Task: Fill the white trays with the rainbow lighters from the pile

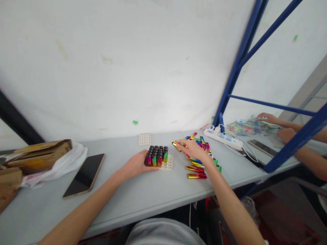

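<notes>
My left hand (138, 164) is curled around the left side of a block of upright lighters (154, 159), its thumb along their front. They have black tops and shiny rainbow bodies, and stand in a white tray with round holes (167, 164). Bare holes show on the tray's right side. To the right, my right hand (190, 148) pinches a gold lighter (175, 145) with a dark end, held tilted above the table. Under and around that hand lies a loose pile of metallic lighters (197, 170) in red, gold, green and purple. My right hand hides part of this pile.
A second holed white tray (144, 139) lies by the wall. At left are a phone (84, 176), a white plastic bag (76, 157) and cardboard boxes (43, 156). A power strip (223, 136) and blue frame (233, 68) stand right; beyond, another person's hands (268, 118) handle plastic bags.
</notes>
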`<move>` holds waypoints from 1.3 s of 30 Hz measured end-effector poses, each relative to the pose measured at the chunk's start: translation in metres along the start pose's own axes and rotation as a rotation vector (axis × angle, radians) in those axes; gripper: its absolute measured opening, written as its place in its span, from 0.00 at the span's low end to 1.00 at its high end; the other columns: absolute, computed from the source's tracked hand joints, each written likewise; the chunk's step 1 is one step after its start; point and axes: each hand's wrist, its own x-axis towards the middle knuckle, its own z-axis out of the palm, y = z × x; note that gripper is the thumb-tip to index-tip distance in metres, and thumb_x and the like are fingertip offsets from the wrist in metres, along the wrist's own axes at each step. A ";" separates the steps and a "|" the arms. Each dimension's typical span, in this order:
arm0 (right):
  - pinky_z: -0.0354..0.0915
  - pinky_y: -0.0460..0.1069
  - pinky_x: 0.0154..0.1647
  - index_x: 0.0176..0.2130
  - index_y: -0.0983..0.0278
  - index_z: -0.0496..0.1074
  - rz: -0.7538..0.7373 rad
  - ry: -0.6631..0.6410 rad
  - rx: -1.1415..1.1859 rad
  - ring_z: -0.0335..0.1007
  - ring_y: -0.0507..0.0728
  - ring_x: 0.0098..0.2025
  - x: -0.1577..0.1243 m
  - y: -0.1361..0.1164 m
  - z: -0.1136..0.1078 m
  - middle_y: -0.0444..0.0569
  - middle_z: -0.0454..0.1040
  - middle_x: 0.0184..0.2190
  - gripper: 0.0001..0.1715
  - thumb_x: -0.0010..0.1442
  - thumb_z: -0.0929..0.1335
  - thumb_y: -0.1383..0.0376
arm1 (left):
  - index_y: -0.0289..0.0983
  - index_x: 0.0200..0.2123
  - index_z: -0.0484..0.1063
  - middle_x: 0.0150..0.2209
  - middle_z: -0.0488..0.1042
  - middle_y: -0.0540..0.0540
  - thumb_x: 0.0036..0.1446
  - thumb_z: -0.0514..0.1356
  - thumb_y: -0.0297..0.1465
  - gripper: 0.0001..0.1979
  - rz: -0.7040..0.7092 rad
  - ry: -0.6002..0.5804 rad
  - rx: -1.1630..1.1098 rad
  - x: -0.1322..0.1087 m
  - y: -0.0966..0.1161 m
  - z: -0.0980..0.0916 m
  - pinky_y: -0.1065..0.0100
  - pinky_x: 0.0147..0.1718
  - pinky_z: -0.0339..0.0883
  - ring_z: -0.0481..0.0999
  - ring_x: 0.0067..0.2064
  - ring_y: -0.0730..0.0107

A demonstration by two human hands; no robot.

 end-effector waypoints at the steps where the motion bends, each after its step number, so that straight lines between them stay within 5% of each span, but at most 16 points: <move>1: 0.68 0.50 0.40 0.45 0.63 0.81 -0.012 0.034 -0.029 0.77 0.58 0.31 0.001 0.001 0.000 0.49 0.82 0.31 0.20 0.75 0.63 0.56 | 0.37 0.47 0.77 0.46 0.80 0.38 0.49 0.70 0.59 0.34 -0.003 -0.002 0.006 0.000 0.000 0.000 0.52 0.52 0.74 0.80 0.48 0.45; 4: 0.66 0.51 0.45 0.42 0.63 0.82 -0.019 0.158 -0.072 0.78 0.60 0.38 0.005 0.004 0.002 0.52 0.84 0.36 0.15 0.71 0.68 0.57 | 0.38 0.46 0.76 0.45 0.80 0.39 0.49 0.70 0.60 0.34 -0.006 -0.005 0.028 0.000 0.000 -0.001 0.54 0.51 0.74 0.80 0.47 0.46; 6: 0.64 0.50 0.39 0.40 0.63 0.80 0.035 0.220 -0.046 0.74 0.58 0.33 0.008 0.006 0.004 0.49 0.81 0.32 0.15 0.66 0.72 0.54 | 0.38 0.45 0.76 0.45 0.80 0.40 0.49 0.69 0.61 0.34 -0.002 -0.008 0.034 -0.001 0.000 -0.001 0.55 0.51 0.74 0.80 0.47 0.46; 10: 0.56 0.49 0.31 0.26 0.61 0.68 0.069 0.256 0.089 0.61 0.54 0.26 0.011 0.004 0.006 0.40 0.66 0.21 0.28 0.64 0.71 0.43 | 0.38 0.48 0.76 0.47 0.80 0.39 0.49 0.69 0.61 0.36 -0.009 -0.019 0.026 0.000 -0.001 0.000 0.54 0.53 0.73 0.80 0.49 0.46; 16: 0.66 0.49 0.34 0.36 0.60 0.66 -0.055 0.151 0.504 0.68 0.54 0.30 0.010 -0.018 0.017 0.44 0.72 0.32 0.27 0.70 0.63 0.41 | 0.38 0.47 0.76 0.46 0.80 0.38 0.48 0.70 0.62 0.36 -0.009 -0.012 0.031 0.000 -0.002 0.002 0.53 0.51 0.74 0.80 0.48 0.44; 20: 0.57 0.46 0.22 0.41 0.58 0.64 0.064 0.097 0.665 0.55 0.51 0.20 0.010 -0.030 0.028 0.36 0.61 0.24 0.28 0.69 0.62 0.37 | 0.37 0.49 0.76 0.48 0.80 0.37 0.49 0.70 0.61 0.37 0.002 -0.011 0.012 0.000 -0.002 0.002 0.52 0.52 0.74 0.80 0.49 0.44; 27: 0.51 0.47 0.26 0.24 0.59 0.57 0.075 0.307 0.396 0.53 0.51 0.25 0.013 -0.036 0.046 0.39 0.56 0.20 0.35 0.68 0.62 0.36 | 0.38 0.53 0.76 0.49 0.81 0.38 0.50 0.71 0.59 0.37 0.017 -0.014 -0.009 0.000 -0.003 0.002 0.53 0.54 0.73 0.80 0.50 0.44; 35: 0.48 0.49 0.29 0.22 0.58 0.55 0.066 0.390 0.234 0.53 0.52 0.26 0.012 -0.043 0.051 0.40 0.55 0.19 0.23 0.62 0.61 0.50 | 0.37 0.51 0.76 0.49 0.80 0.37 0.49 0.72 0.58 0.36 0.010 -0.025 0.008 0.000 -0.002 0.001 0.53 0.54 0.72 0.80 0.51 0.43; 39: 0.48 0.49 0.30 0.22 0.58 0.55 0.061 0.403 0.219 0.53 0.52 0.26 0.012 -0.045 0.051 0.40 0.55 0.19 0.25 0.63 0.61 0.48 | 0.37 0.52 0.76 0.49 0.80 0.37 0.50 0.72 0.58 0.36 0.011 -0.024 -0.002 -0.001 0.000 0.000 0.53 0.55 0.72 0.79 0.52 0.43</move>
